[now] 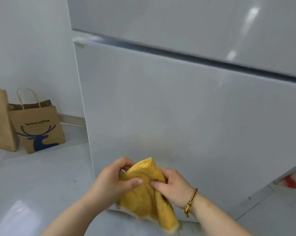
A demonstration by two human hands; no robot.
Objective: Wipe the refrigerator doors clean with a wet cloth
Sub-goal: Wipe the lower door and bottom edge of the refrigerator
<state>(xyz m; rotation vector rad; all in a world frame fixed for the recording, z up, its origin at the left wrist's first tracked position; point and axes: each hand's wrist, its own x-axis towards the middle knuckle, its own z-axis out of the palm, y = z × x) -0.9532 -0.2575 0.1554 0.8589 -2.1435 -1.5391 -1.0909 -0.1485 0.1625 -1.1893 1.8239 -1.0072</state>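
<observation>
- Cloth (143, 198): yellow, thick and fluffy with a pale edging, bunched at the top and hanging loose below, long axis roughly vertical; held low, in front of the bottom edge of the lower door (177, 108); contact with the door not clear.
- Left hand (109, 181): gripping the upper left of the cloth, thumb laid across the front, fingers (125, 163) curled behind the top fold.
- Right hand (172, 186): pinching the same bunch from the right, fingers (156, 183) pressed together into the pile; braided bracelet (190, 201) at the wrist.
- Key relation: door surface ahead of and mostly above both hands, neither hand clearly nearer; judged next, refolding to a flat pad, then reaching up and forward.
- Lower door: flat, smooth, pale grey, matt sheen; likely easy to wipe, with streaks a risk.
- Upper door (177, 23): glossier, with bright reflections, separated by a dark seam (177, 54).
- Floor (41, 184): pale, shiny, a few small specks.
- Brown paper bag (40, 128) with a blue deer print and a plain second bag (0, 121) by the wall, well to the left.
- Blurred red object (290, 183) at lower right, unidentifiable.
</observation>
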